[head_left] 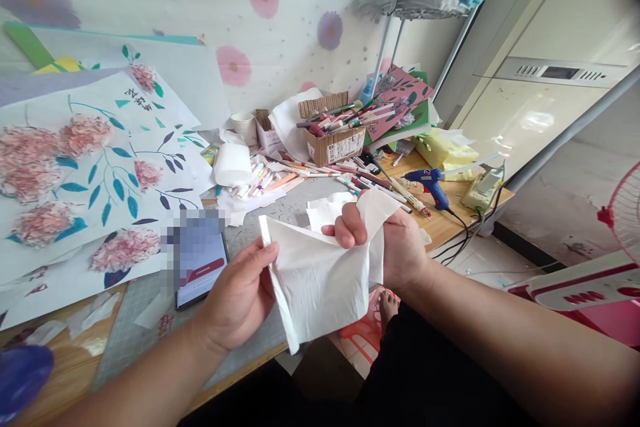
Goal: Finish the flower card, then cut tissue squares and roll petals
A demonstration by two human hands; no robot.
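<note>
- The left fingers [261, 259] are pinched together on the folded left edge of a white tissue [325, 280], thumb on top.
- The right fingers [353, 221] are curled tightly inward, closed on the gathered right end of the same white tissue; one corner sticks up above them.
- The white tissue lies spread between the two sets of fingers, held up in front of the near edge of the table [453, 223], its lower edge hanging below them.
- Just beyond the right fingers, a loose white sheet [325, 208] lies flat.
- Left of the left fingers lies a phone [203, 267], its screen partly blurred out; farther left, artwork [117, 180] bears pink ruffled flowers and teal leaves.
- Beyond the left fingers, a white roll [233, 163] lies near a stacked paper cup [243, 127].
- Farther beyond the right fingers, a cardboard box [336, 149] holds markers, with more markers strewn around it.
- Beyond and to the right of the right fingers rests a blue glue gun [431, 183].
</note>
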